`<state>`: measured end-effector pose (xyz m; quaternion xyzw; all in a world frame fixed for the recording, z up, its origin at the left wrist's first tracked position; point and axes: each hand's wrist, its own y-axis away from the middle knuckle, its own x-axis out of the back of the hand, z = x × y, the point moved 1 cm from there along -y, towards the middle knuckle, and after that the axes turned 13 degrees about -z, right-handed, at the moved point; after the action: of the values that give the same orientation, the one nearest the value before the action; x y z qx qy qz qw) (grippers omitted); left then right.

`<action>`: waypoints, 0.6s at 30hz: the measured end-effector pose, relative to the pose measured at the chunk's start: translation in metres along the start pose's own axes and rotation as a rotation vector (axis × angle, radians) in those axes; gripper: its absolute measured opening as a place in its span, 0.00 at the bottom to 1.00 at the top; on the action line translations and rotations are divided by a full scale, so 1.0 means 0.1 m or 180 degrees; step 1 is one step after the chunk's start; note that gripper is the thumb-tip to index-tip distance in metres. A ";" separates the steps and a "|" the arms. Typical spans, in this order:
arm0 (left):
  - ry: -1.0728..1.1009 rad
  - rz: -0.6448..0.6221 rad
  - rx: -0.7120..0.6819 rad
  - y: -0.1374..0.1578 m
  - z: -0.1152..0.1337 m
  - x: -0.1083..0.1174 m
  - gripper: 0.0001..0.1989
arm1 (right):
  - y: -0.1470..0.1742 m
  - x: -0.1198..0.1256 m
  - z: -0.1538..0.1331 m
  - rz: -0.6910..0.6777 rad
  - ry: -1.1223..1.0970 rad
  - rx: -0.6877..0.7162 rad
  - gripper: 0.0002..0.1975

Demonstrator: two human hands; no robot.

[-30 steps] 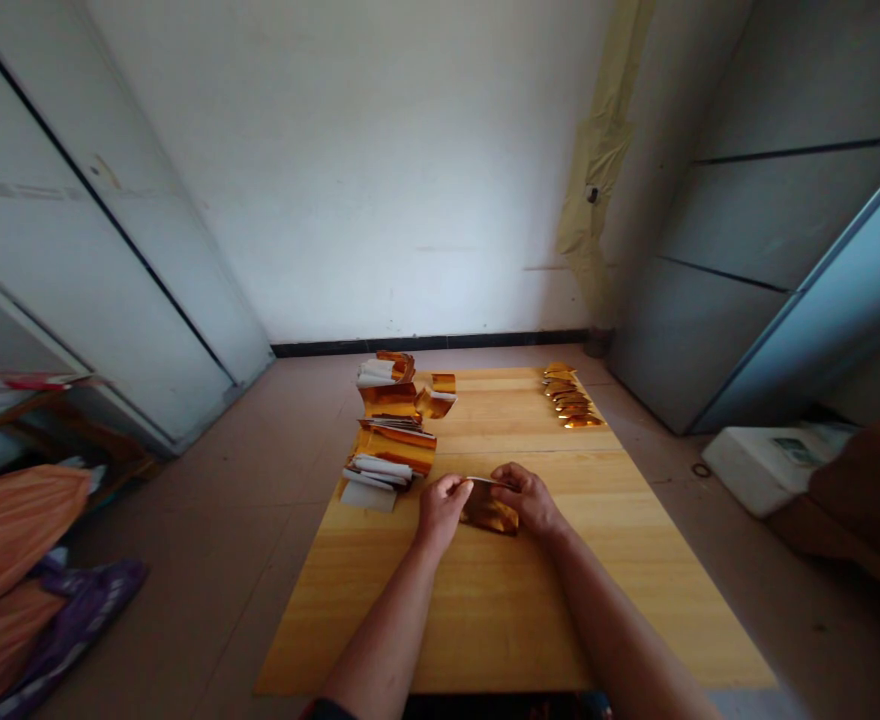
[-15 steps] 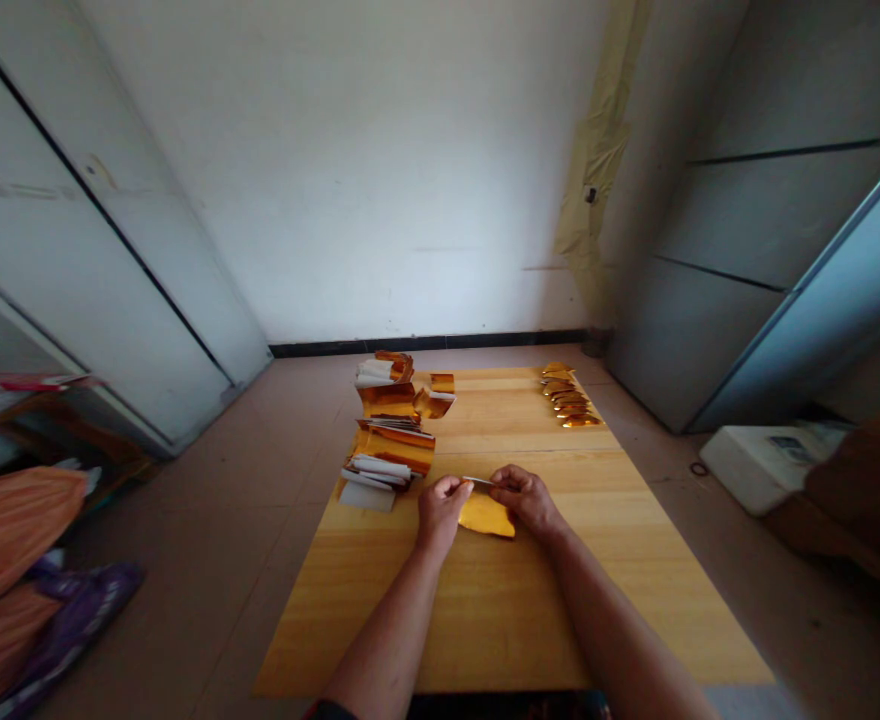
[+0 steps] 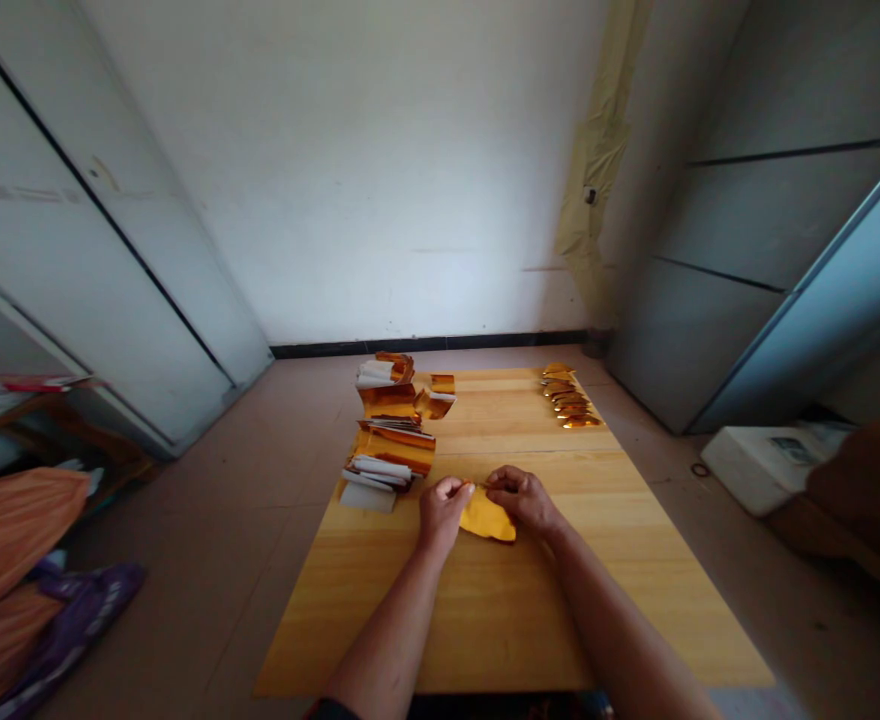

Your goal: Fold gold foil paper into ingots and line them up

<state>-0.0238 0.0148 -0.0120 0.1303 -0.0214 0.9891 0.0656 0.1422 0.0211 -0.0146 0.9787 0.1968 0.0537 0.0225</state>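
Note:
A sheet of gold foil paper (image 3: 488, 516) hangs between my hands, just above the wooden table (image 3: 500, 620). My left hand (image 3: 441, 508) pinches its upper left part between thumb and fingers. At its upper right edge, my right hand (image 3: 527, 498) is closed in a pinch too. The paper's upper edge is partly hidden by the fingertips. To the left lie loose stacks of gold paper with pale backs (image 3: 393, 440). A row of folded gold paper pieces (image 3: 569, 396) sits at the table's far right corner.
A white box (image 3: 755, 462) stands on the floor to the right, near a grey cabinet (image 3: 770, 220). Orange and purple bags (image 3: 27, 570) lie at the left. A white wall (image 3: 410, 180) rises behind the table.
The pale strip along the paper's upper edge no longer shows; the gold face is turned to me there. Both hands have stayed in nearly the same place.

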 end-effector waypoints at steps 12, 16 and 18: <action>-0.0035 -0.0472 -0.0017 0.03 -0.01 0.05 0.14 | -0.07 -0.01 -0.08 -0.0118 0.0071 0.0098 0.13; -0.0094 -0.0817 -0.0028 0.04 0.01 0.11 0.14 | -0.01 0.02 0.01 -0.0023 -0.0647 0.0060 0.18; -0.0112 -0.0867 -0.0011 0.05 0.01 0.14 0.14 | 0.00 0.02 0.02 0.0003 -0.0798 0.0100 0.18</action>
<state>-0.0372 0.0115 -0.0077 0.1493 -0.0064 0.9685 0.1991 0.1440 0.0213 -0.0163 0.9781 0.1928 -0.0721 0.0315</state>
